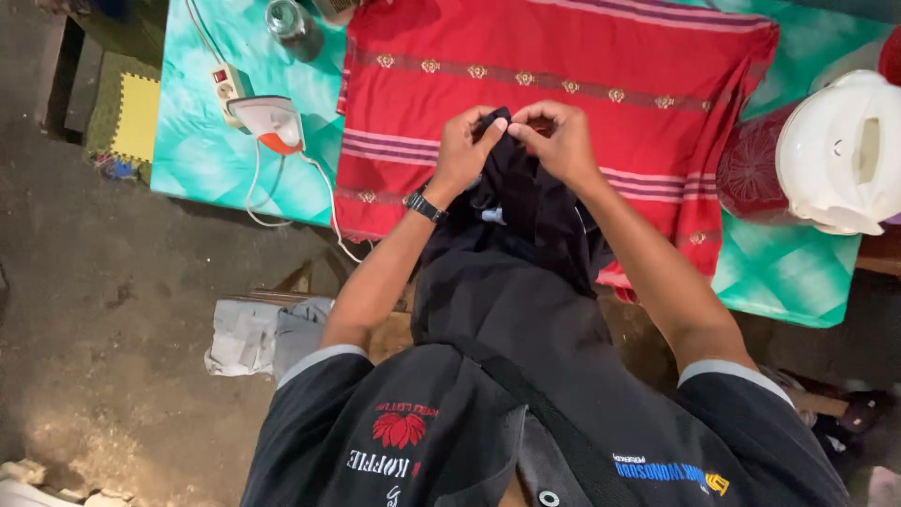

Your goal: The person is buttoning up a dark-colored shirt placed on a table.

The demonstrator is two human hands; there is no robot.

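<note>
Garment: dark garment [526, 272], black or very dark, is held up over the near edge of the counter [188, 141]; its lower part hangs down toward the person's body, its top edge is bunched between both hands.
Left hand: left hand [465, 150], with a dark wristwatch [424, 205] on the wrist, has its fingers [490, 120] curled tight and pinching the garment's top edge.
Right hand: right hand [563, 141] is just beside the left, nearly touching it; its fingers [530, 127] are closed on the same bunched edge.
Cloth: red striped cloth [563, 84] with a row of small gold motifs lies spread flat on the counter, under and beyond the hands.
Counter cover: turquoise patterned sheet [788, 272] shows on both sides of the red cloth.
Iron: white and orange electric iron [270, 122] rests on the sheet left of the red cloth, its cord trailing off the near edge, beside a white power strip [226, 89].
Bottle: clear glass bottle [293, 28] lies near the far left corner.
Right side: white plastic appliance [840, 150] sits at the right edge, against a red ribbed container [751, 169].
Floor: crumpled grey cloth [263, 333] lies on a low wooden piece by the person's left arm.
</note>
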